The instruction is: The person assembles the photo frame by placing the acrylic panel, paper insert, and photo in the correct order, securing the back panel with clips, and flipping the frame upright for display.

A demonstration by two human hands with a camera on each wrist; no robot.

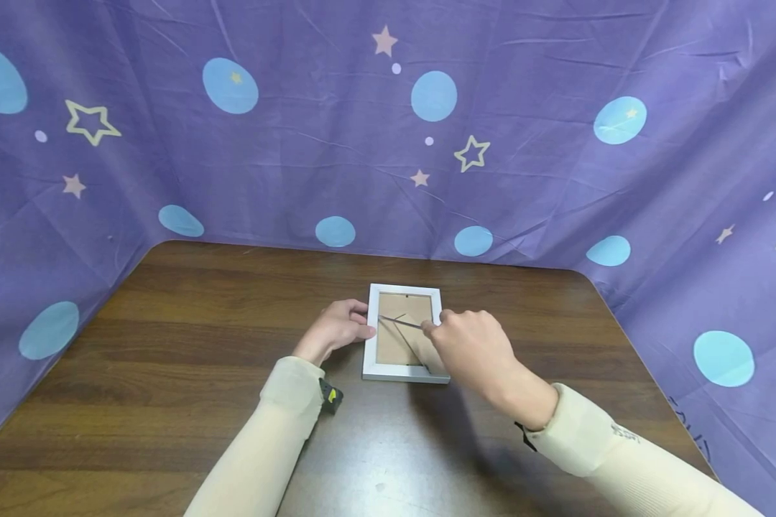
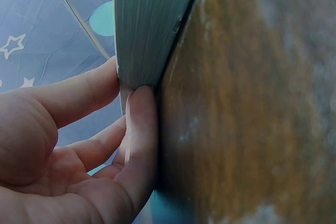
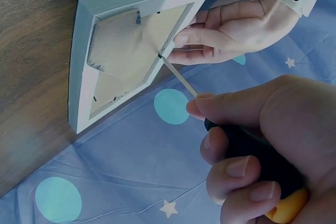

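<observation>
With left hand: pinches edge of white frame, flat on surface. With right hand: grips black-and-yellow screwdriver, tip at frame's inner left edge.

Screwdriver at face-down white frame
</observation>
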